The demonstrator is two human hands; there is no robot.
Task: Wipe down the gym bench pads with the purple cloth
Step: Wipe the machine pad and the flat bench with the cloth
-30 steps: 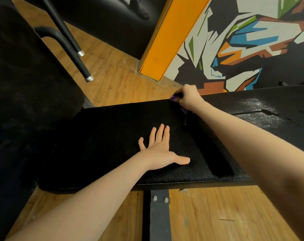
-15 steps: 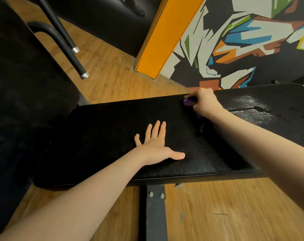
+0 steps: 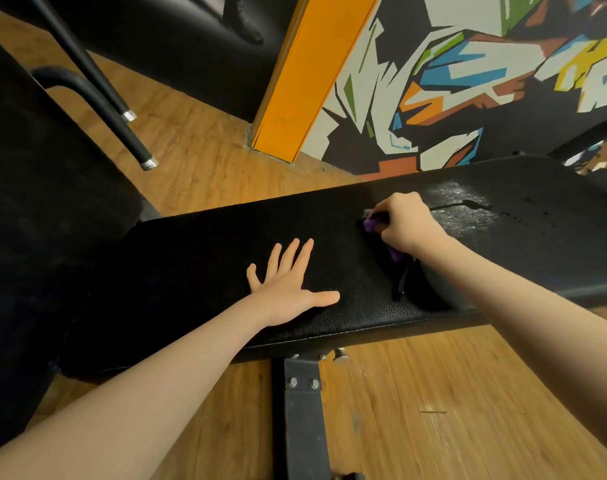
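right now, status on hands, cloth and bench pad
Left hand flat on bench pad, fingers spread. Right hand gripping purple cloth against the pad. Nothing blocking the wipe path.

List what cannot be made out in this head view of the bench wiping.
- Purple cloth: mostly hidden inside the right hand; its size is unclear.
- Pad: right end cut off by the frame edge; left part too dark to read.
- Bench post: base cut off by the bottom edge.
- Left hand: palm side hidden against the pad.
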